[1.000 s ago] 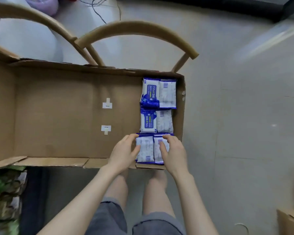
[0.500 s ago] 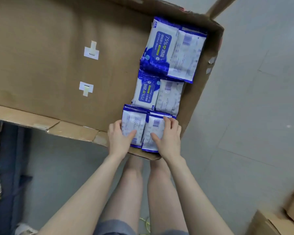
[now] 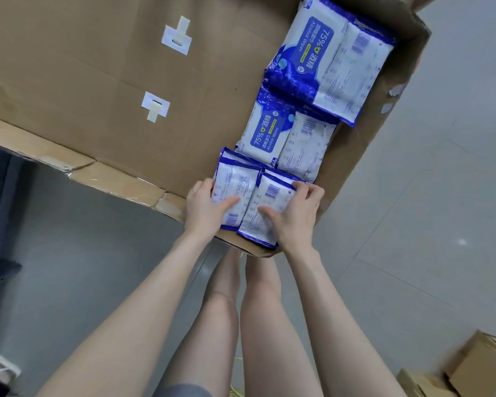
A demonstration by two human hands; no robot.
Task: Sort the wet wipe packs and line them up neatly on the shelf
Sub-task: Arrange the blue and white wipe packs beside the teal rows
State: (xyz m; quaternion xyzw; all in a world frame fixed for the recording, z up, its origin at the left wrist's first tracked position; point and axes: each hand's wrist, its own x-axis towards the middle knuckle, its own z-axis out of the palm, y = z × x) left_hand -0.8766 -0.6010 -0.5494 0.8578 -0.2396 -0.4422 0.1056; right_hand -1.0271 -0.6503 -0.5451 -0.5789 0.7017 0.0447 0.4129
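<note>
Blue and white wet wipe packs lie in pairs along the right side of a flat cardboard box [image 3: 98, 81]. The large pair [image 3: 332, 58] is farthest, a medium pair [image 3: 284, 141] sits in the middle. At the near edge lie two small packs, label side down. My left hand [image 3: 205, 207] grips the left small pack [image 3: 232, 190], thumb on top. My right hand [image 3: 294, 216] grips the right small pack [image 3: 265, 207], fingers curled over its far end, thumb across its face.
The box's right wall [image 3: 384, 116] stands close beside the packs. Two white tape patches [image 3: 155, 106] mark the box floor. Grey tiled floor lies to the right, more cardboard boxes [image 3: 470, 368] at the bottom right. My bare legs are under the box edge.
The camera has moved closer and tilted, so the box fills more of the view. My right fingers have curled over the far end of the right small pack; both hands stay on the small packs.
</note>
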